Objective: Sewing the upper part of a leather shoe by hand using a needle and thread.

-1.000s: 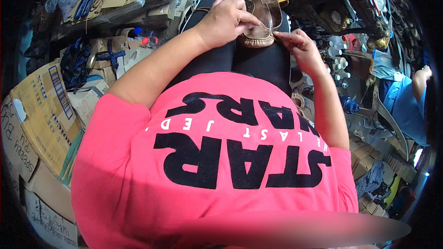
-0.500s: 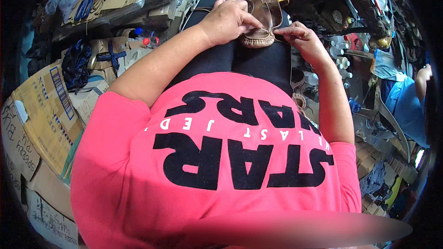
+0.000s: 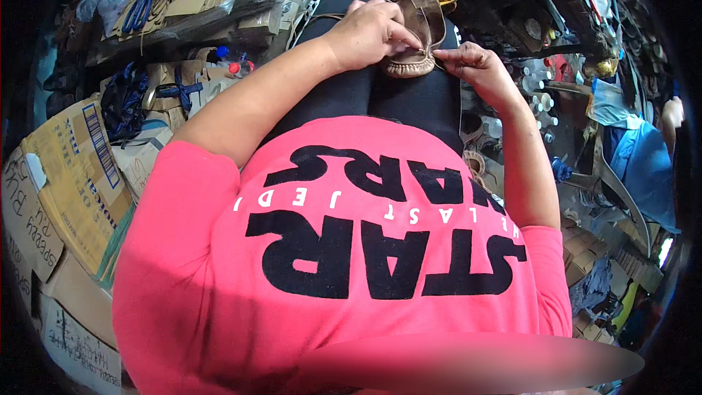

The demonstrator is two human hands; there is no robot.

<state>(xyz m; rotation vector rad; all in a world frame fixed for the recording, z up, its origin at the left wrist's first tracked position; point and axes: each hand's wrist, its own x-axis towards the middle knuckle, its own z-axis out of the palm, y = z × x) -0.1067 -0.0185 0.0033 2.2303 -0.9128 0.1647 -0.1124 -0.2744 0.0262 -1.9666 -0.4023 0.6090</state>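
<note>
- Head view: brown leather shoe (image 3: 411, 25) lies far on my lap, soft, light, floppy.
- My left hand (image 3: 369, 33) presses it, fingers curled on the stitched rim.
- My right hand (image 3: 472, 66) pinches closed at its right edge; a thread, I'd guess, too thin to tell.
- Best grip: the firmer seamed edge.

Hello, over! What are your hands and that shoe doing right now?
Left hand pressing down on brown shoe in lap. Right hand pinching at its near edge. Nothing blocking.

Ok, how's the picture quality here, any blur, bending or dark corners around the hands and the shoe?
Head view: the left hand and right hand on the brown shoe are fairly sharp and evenly lit; fisheye bending curves the cardboard boxes at the left edge; corners fall to black; a smeared band blurs the pink shirt near the bottom.
</note>
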